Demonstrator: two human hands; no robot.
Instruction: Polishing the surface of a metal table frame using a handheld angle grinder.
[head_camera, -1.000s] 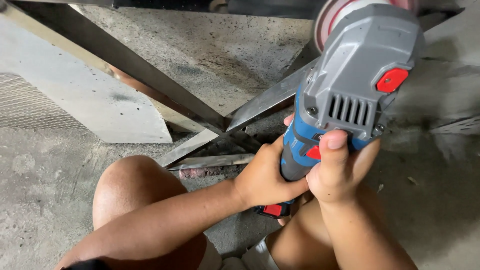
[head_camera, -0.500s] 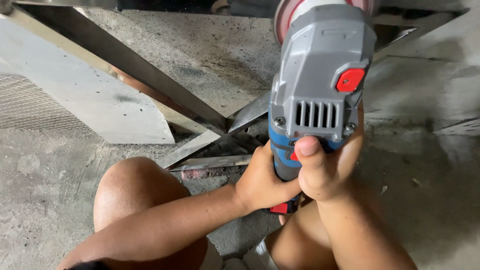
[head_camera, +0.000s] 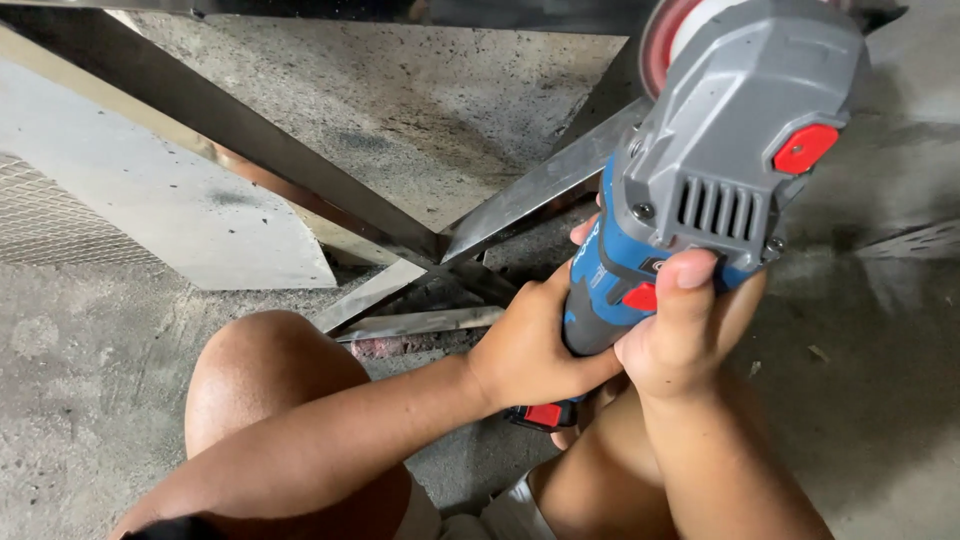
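I see both hands on the angle grinder (head_camera: 700, 190): my left hand (head_camera: 530, 350) clenched around its blue body, my right hand (head_camera: 685, 335) clasping just below the grey head. The grinder stands raised above crossed steel strips (head_camera: 500, 215) on the concrete floor (head_camera: 90, 380).

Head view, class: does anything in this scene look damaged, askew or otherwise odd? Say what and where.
The angle grinder, gripped by the left hand and right hand, looks intact. The concrete floor is pitted and soot-stained near the metal strips, which cross at uneven angles. Loose debris lies beneath their junction.
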